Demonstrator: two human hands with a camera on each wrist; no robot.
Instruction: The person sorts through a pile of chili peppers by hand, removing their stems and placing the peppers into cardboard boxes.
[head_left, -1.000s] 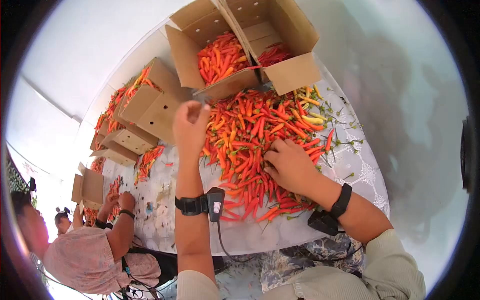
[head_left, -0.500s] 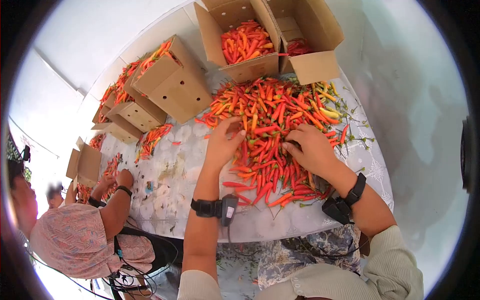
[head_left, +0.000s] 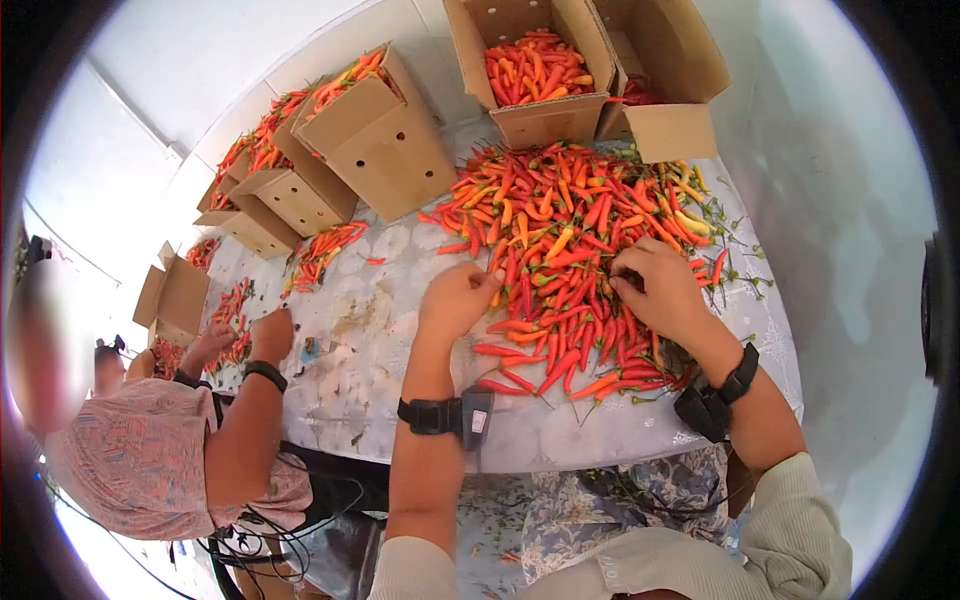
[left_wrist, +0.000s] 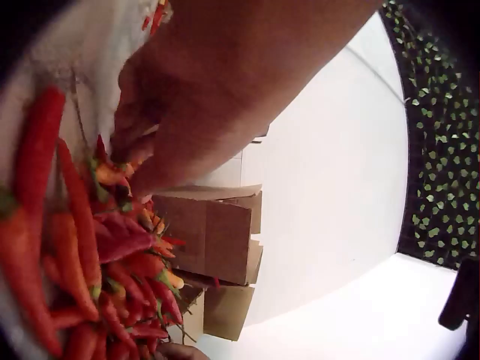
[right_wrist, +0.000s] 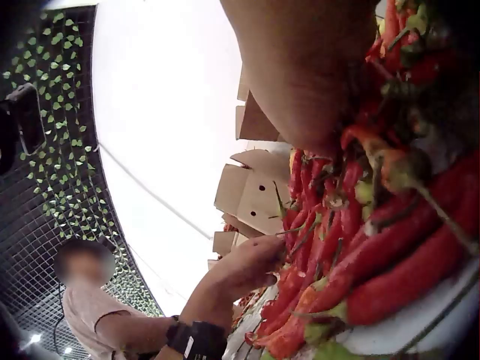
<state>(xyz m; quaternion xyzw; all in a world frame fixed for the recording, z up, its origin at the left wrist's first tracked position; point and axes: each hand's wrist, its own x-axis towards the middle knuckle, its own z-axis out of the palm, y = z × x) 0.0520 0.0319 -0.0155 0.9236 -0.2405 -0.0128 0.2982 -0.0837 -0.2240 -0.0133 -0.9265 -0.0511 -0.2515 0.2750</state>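
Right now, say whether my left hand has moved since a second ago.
Yes: in the head view, the left hand has moved away from the cardboard box at top centre, toward the near edge of the table.

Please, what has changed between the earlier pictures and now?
The left hand has moved from beside the far left of the chili pile, near the boxes, back toward the near side of the table. Whether it took or released a chili is unclear. The head view has also turned. The right hand stays at the pile, and the boxes stand as before.
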